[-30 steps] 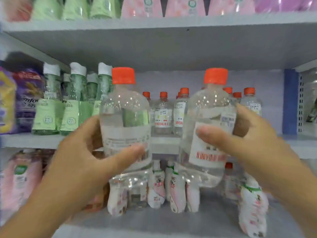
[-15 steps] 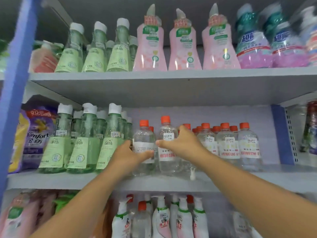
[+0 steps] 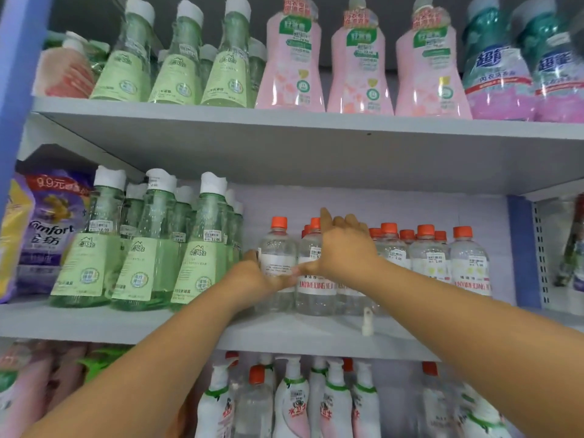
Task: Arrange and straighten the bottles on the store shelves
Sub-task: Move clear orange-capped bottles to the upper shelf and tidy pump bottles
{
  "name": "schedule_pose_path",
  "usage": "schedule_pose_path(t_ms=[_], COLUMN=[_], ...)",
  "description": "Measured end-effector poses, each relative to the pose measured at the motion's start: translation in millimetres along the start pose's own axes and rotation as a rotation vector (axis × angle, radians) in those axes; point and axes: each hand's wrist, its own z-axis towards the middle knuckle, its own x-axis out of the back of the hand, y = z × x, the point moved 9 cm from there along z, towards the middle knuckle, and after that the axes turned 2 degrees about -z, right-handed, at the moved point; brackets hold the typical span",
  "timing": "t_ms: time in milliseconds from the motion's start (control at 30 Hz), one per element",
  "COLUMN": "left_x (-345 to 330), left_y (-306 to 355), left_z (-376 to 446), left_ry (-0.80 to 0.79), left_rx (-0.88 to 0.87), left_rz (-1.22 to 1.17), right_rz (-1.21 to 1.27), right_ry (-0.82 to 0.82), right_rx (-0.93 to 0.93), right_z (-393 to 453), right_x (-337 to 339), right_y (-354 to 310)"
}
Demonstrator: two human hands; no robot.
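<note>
Two clear bottles with orange caps stand side by side on the middle shelf (image 3: pixel 94 324). My left hand (image 3: pixel 256 275) wraps the lower body of the left clear bottle (image 3: pixel 278 248), its plain back label facing me. My right hand (image 3: pixel 343 248) rests on the right clear bottle (image 3: pixel 314 292), thumb on its red-lettered label, fingers reaching up past its cap. Both bottles stand upright on the shelf, touching each other. Several more orange-capped clear bottles (image 3: pixel 467 263) stand in rows to the right.
Tall green bottles with white caps (image 3: pixel 142 263) crowd the shelf left of my hands, with a purple softener bag (image 3: pixel 44 235) beyond them. A small white cap piece (image 3: pixel 366 324) lies near the shelf's front edge. Pink and green bottles fill the upper shelf (image 3: pixel 284 121); white spray bottles (image 3: pixel 294 403) stand below.
The two bottles, held close to my face a second ago, now stand on the middle shelf. My arms have stretched forward, and the view has pulled back and tilted up.
</note>
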Motion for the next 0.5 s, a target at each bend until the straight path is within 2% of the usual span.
schedule_pose_path(t_ms=[167,333,500], left_x=[-5.0,-4.1,-5.4], left_y=[-13.3,-15.1,-16.8], left_z=[3.6,4.0,7.0], left_ry=[-0.089,-0.09,-0.072], left_rx=[-0.007,0.012,0.011], left_rz=[-0.095,-0.066,-0.095], right_rz=[0.034,0.006,0.064], right_ry=[-0.079,-0.105,-0.17], right_rx=[0.086,0.139,0.069], right_z=[14.8,24.0,43.5], right_x=[-11.6,-14.6,-4.5], right_y=[3.5,-0.1,11.5])
